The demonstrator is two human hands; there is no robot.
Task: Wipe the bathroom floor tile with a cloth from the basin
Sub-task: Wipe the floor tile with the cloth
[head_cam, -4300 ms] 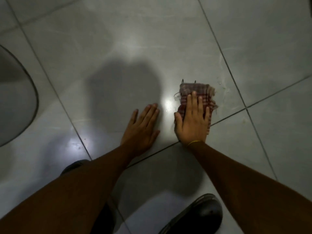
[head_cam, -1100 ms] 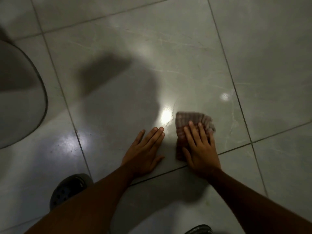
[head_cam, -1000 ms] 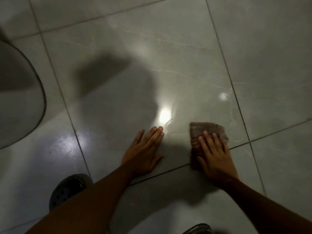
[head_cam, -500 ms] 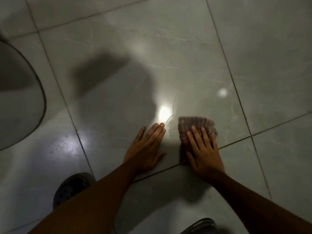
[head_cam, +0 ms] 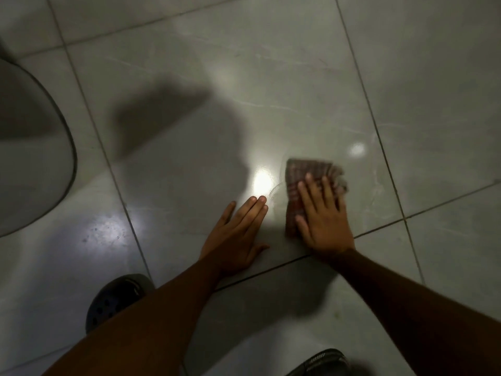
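One cloth (head_cam: 311, 172) under flat right hand (head_cam: 324, 221)

Glossy tile floor (head_cam: 284, 77) under cloth (head_cam: 306, 172), hands

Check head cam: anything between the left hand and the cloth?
Nothing. Head view shows only bare glossy tile between the left hand and the cloth under the right hand.

Dark perforated clog (head_cam: 113, 301), second shoe (head_cam: 321, 363)
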